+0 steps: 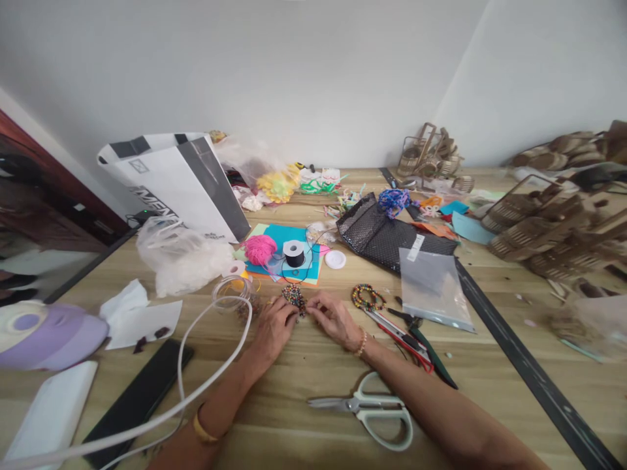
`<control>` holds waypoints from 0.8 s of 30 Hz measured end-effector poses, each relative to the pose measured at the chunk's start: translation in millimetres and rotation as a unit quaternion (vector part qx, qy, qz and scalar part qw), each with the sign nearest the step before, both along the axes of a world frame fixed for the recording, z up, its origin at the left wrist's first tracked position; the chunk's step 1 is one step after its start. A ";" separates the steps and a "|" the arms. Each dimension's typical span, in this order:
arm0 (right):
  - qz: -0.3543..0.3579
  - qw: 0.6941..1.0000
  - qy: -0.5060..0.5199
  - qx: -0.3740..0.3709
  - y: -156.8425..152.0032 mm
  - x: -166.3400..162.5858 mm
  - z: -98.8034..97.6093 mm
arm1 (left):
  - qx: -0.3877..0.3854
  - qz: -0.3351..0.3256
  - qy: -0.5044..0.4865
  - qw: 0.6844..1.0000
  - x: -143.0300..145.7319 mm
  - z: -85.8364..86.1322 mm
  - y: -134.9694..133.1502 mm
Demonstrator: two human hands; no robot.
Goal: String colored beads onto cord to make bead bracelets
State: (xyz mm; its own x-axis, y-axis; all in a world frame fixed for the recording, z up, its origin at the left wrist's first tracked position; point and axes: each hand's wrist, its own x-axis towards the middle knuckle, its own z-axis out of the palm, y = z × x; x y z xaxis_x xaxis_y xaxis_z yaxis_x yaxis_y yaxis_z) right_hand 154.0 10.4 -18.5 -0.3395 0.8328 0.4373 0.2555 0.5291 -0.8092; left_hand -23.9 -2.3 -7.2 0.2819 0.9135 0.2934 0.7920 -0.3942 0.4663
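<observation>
A small pile of multicoloured beads (293, 296) lies on the wooden table between my two hands. My left hand (275, 328) rests at the pile's left edge, fingers curled and tips together by the beads. On the other side, my right hand (334, 317) has thumb and forefinger pinched close to the beads; whatever is between them is too small to make out. Just behind the pile stands a spool of black cord (294, 254), its thin cord trailing towards the beads. A finished-looking loop of beads (368, 297) lies to the right of my right hand.
Scissors (360, 405) lie by my right forearm, with a red utility knife (401, 336) and dark-handled pliers (426, 346) beyond it. A white cable (215, 365) arcs across my left forearm. Pink yarn (260, 250), a plastic bag (435, 287) and small baskets (519, 215) stand farther back.
</observation>
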 end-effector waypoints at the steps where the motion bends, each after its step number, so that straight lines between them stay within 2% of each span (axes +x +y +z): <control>1: -0.001 1.000 0.002 0.000 -0.1 0.1 0.9 | 0.002 0.005 -0.034 0.999 -0.3 0.1 0.5; 4: -0.002 1.000 0.013 -0.003 -0.3 0.5 4.0 | -0.039 0.025 -0.172 0.984 -1.1 2.9 1.7; 7: 0.003 1.000 0.019 -0.011 -0.7 0.8 6.5 | -0.158 0.046 -0.300 0.940 -1.2 9.4 1.0; 9: 0.008 1.000 0.013 -0.013 -0.9 1.0 7.8 | -0.221 0.052 -0.344 0.911 -0.4 13.9 -0.3; 12: 0.020 1.000 0.008 -0.009 -1.3 1.0 9.0 | -0.262 0.053 -0.363 0.893 1.5 17.3 -2.5; 16: 0.030 0.999 0.013 -0.014 -1.6 0.4 8.9 | -0.274 0.056 -0.378 0.883 2.4 14.8 -3.2; 24: 0.051 0.998 -0.018 0.028 -0.3 0.0 6.6 | -0.272 0.053 -0.385 0.880 -0.6 12.3 -2.8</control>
